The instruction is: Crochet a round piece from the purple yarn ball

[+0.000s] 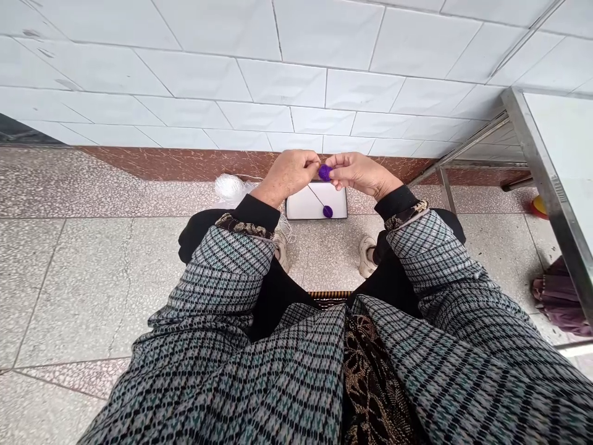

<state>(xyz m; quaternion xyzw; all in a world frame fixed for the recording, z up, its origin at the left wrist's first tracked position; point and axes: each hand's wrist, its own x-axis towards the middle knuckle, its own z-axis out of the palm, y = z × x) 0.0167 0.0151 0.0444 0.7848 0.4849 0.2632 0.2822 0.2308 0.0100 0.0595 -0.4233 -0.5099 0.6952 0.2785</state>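
Note:
My right hand [359,174] pinches a small round purple yarn piece [325,172] between thumb and fingertips. Close beside it, the fingers of my left hand [290,174] are pinched together on a thin dark yarn strand [317,196]. That strand slants down to a small purple yarn ball [327,212]. The ball lies in a shallow white box [303,207] with a dark rim, on the floor below my hands. Whether a fine tool is also between the left fingers is too small to tell.
A white yarn ball [229,187] in clear plastic sits left of the box, with loose white strands [286,230] near my left shoe. A tiled wall [282,80] rises ahead. On the right stand a metal-framed table [532,148], a red and yellow object [538,207] and purple cloth [560,296].

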